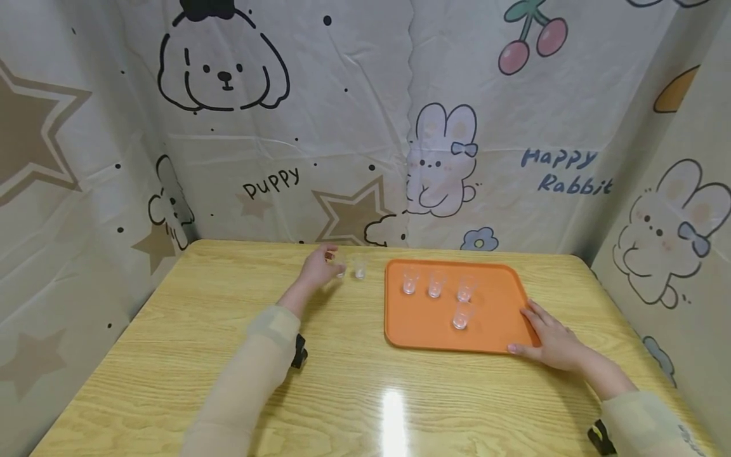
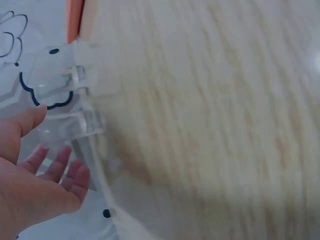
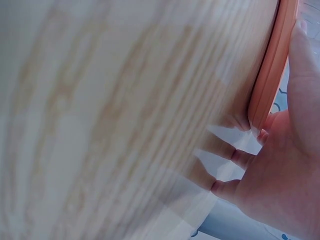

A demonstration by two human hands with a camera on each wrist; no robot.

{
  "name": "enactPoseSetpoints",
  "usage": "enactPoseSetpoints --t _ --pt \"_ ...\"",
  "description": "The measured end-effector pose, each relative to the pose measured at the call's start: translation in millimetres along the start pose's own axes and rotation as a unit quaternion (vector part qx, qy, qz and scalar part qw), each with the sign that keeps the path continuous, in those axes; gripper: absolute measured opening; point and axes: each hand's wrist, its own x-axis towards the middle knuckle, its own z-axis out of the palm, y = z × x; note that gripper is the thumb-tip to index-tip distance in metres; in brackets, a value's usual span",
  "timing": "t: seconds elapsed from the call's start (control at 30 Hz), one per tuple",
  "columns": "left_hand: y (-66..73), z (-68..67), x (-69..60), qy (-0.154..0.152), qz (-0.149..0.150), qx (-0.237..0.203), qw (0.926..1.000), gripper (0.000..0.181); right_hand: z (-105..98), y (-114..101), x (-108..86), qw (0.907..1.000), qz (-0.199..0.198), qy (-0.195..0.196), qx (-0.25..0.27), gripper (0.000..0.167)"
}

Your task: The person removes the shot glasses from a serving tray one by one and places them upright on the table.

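At the table's back, my left hand (image 1: 321, 265) is beside a small clear glass (image 1: 341, 269), its thumb and fingers parted around it. In the left wrist view that glass (image 2: 70, 126) stands between the thumb and the loosely bent fingers of the hand (image 2: 40, 175), not visibly gripped. A second clear glass (image 1: 360, 270) stands just right of it. Several clear glasses stand on the orange tray (image 1: 422, 330), three in a row and one (image 1: 461, 315) in front. My right hand (image 1: 551, 339) rests spread at the tray's right edge, thumb and fingers touching the rim (image 3: 272, 75).
The wooden table (image 1: 342, 381) ends at a printed cloth curtain (image 1: 342, 127) behind and on both sides. The tray lies right of the middle, near the back edge.
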Motion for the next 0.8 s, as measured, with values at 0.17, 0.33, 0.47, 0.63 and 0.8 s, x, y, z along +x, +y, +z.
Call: enactPoseSetpoints --t 0.17,0.33,0.47,0.63,0.8 --pt "9.5 -3.7 -7.7 0.003 -0.004 0.011 0.9999 0.064 -1 1 0.2 1.0 0.001 -0.003 -0.004 0.092" --pt "22.1 -8.7 -18.0 0.001 0.002 0.016 0.9999 0.066 -1 0 0.1 1.0 0.002 -0.005 0.0 0.092" --pt "32.7 -10.0 -28.3 0.001 0.014 0.011 0.9998 0.065 0 0 -0.2 1.0 0.001 -0.005 0.001 0.092" --pt "45.9 -6.9 -42.2 0.0 0.032 0.005 0.9995 0.065 0 1 0.5 1.0 0.003 -0.005 0.0 0.092" --pt "57.5 -0.6 -55.2 0.001 0.065 0.015 0.9978 0.063 0 1 0.6 1.0 0.005 -0.008 0.0 0.093"
